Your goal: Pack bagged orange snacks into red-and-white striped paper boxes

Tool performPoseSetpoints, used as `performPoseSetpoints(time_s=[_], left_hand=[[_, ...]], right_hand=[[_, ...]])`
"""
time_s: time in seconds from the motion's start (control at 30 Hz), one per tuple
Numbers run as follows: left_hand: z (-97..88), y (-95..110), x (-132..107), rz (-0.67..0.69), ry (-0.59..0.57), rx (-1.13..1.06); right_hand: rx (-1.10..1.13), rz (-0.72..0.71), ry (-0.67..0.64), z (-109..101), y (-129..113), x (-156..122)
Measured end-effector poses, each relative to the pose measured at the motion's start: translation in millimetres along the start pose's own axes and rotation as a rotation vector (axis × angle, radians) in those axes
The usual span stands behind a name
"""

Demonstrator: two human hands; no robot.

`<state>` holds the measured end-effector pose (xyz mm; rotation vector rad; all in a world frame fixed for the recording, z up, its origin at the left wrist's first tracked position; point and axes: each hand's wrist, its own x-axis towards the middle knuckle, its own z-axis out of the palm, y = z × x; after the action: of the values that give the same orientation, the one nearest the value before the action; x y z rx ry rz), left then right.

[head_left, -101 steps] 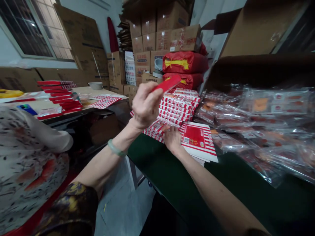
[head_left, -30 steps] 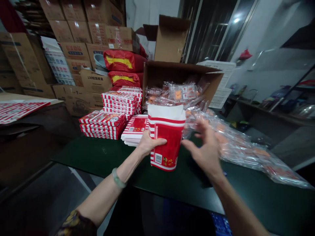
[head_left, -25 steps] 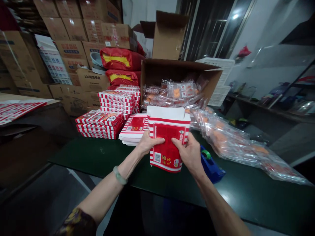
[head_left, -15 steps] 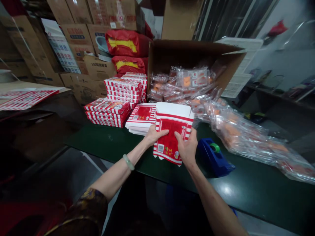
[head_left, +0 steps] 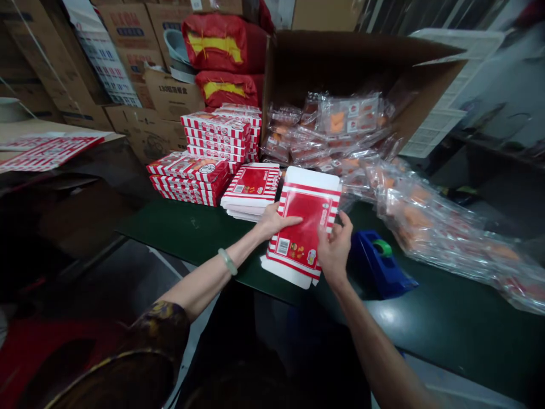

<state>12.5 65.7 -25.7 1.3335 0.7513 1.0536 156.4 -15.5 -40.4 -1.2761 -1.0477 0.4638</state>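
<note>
Tabletop point(head_left: 193, 228) below, left fingers point(head_left: 290, 221) clamp the carton point(head_left: 303, 234), right fingers point(head_left: 347, 224) parted at its edge.

Above the green bench point(head_left: 447, 324), the left grip point(head_left: 271, 221) holds striped cardboard point(head_left: 304, 207) and the right grip point(head_left: 335, 249) touches its side, near 1 blue tape dispenser point(head_left: 374, 270).
</note>
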Motion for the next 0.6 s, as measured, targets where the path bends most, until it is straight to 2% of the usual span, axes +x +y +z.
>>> performPoseSetpoints(time_s=[0.07, 0.17, 0.23, 0.33, 0.43, 0.5, 0.6], left_hand=[[3.2, -4, 0, 0.107, -0.027, 0.144], [5.6, 0, -9, 0.222, -0.111, 0.276], [5.4, 1, -17, 0.256, -0.132, 0.326], [3.8, -5, -29, 0.254, -0.111, 0.334], [2.1, -14, -38, 0.291, -0.023, 0.285], [1.5, -13, -43, 0.421, 0.064, 0.252], [3.1, 1, -52, 0.652, 0.237, 0.272]], right_hand=[[-0.08, -0.088, 0.046, -3, 10, 0], [-0.136, -0.274, 0.112, -15, 6, 5], [-0.149, -0.366, 0.137, -23, -1, 7], [-0.18, -0.479, 0.084, -31, -8, 5], [-0.268, -0.636, -0.003, -36, -13, 1], [-0.31, -0.727, -0.056, -37, -19, -1], [-0.357, -0.775, -0.106, -38, -27, -1]])
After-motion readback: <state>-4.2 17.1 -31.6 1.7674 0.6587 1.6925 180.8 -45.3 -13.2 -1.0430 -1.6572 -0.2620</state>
